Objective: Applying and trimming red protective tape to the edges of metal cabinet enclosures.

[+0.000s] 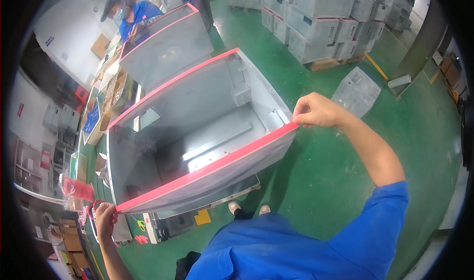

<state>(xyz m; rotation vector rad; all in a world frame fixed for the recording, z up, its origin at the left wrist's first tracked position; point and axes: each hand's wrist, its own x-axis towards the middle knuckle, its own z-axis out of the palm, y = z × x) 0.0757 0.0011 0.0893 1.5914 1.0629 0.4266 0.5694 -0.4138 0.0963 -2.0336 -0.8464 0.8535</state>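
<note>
A large grey metal box (269,154), its open side up, stands in front of me with its inside showing. Along its near top edge runs a red strip (207,169), and another red strip lines the far edge. At the near right corner my right hand (316,111) pinches the strip's end between thumb and fingers. My left hand (104,219) is closed at the strip's other end, by the near left corner. A red loop, perhaps a tool handle, shows beside those left fingers; I cannot tell whether it is held.
Beyond stands a second grey box (173,45) with red edging, a masked co-worker (140,13) behind it. Stacked grey boxes (321,30) fill the far right. A grey box-like piece (356,91) rests on the green floor. Parts trays (118,94) and a pink-red wrapped bundle (78,188) lie left.
</note>
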